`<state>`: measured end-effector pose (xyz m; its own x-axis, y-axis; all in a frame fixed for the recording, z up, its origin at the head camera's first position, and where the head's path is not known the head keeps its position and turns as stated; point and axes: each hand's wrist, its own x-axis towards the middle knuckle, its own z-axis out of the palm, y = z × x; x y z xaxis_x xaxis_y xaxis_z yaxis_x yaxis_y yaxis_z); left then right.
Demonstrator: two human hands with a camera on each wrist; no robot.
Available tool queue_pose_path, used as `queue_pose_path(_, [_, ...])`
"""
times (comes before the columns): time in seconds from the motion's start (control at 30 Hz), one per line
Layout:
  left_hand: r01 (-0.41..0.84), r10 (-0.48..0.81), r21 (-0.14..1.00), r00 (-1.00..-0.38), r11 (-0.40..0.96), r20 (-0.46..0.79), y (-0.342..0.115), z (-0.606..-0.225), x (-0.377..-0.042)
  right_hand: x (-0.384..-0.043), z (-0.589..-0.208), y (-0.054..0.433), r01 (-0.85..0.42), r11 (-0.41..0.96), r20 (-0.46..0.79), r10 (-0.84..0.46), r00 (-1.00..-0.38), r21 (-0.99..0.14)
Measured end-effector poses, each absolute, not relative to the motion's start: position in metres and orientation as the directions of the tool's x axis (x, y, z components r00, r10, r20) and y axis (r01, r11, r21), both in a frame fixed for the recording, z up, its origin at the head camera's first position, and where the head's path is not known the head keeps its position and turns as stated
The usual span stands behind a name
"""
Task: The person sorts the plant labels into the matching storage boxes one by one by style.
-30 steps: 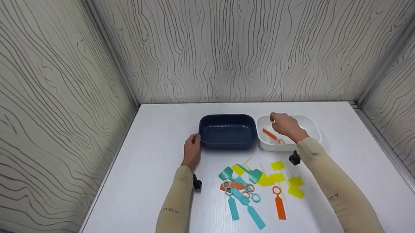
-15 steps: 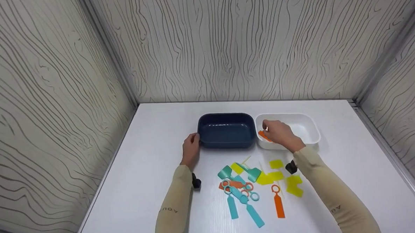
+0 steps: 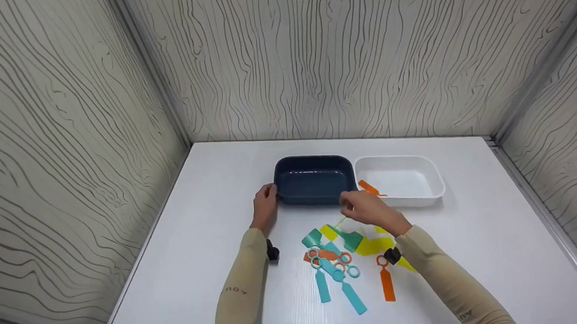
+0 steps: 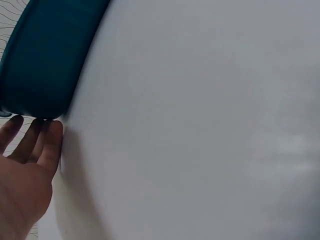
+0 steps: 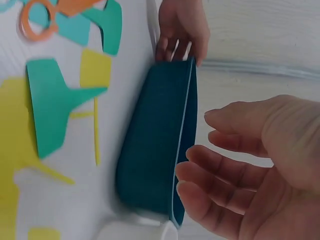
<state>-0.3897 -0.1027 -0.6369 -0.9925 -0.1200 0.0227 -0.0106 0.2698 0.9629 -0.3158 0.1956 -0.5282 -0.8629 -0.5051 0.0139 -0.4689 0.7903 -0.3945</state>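
Observation:
My left hand point(image 3: 265, 204) rests its nearly straight fingertips against the left end of a dark blue rectangular tray point(image 3: 314, 200). That contact is plain in the left wrist view, where the fingers point(image 4: 51, 145) meet the tray's end wall point(image 4: 45, 85). My right hand point(image 3: 366, 208) hangs over the front right corner of the blue tray, its fingers loosely bent with nothing between them in the right wrist view. Inside the white tray point(image 3: 414, 202), to the right, an orange loop tag point(image 3: 368, 186) leans at the left end.
In front of the trays lies a loose pile: green T-shaped plant labels point(image 3: 353, 241), yellow labels point(image 3: 375, 246), turquoise loop tags point(image 3: 354, 298) and duller orange loop tags point(image 3: 329, 255). A single bright orange loop tag point(image 3: 387, 284) lies at the pile's right. Wood-patterned panels surround the white table point(image 3: 186, 264).
My right hand has come out of the white tray, moving left and toward me, leaving the orange tag at that tray's left end. My left hand has stayed at the blue tray.

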Motion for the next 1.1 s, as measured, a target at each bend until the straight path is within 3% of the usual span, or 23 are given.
queue_pose_path(0.27, [-0.010,-0.118,0.961,-0.993,0.275,0.023,-0.103,-0.637,-0.391,-0.298,-0.534,0.178,-0.441,0.804,-0.068,-0.506,-0.860,-0.399])
queue_pose_path(0.6, [-0.020,-0.126,0.960,-0.992,0.278,0.016,-0.103,-0.639,-0.390,-0.282,-0.560,0.162,-0.453,0.778,-0.178,-0.568,-0.804,-0.435])
queue_pose_path(1.1, [-0.048,-0.137,0.964,-0.991,0.261,-0.012,-0.101,-0.638,-0.390,-0.264,-0.589,0.149,-0.475,0.777,-0.204,-0.587,-0.783,-0.413])
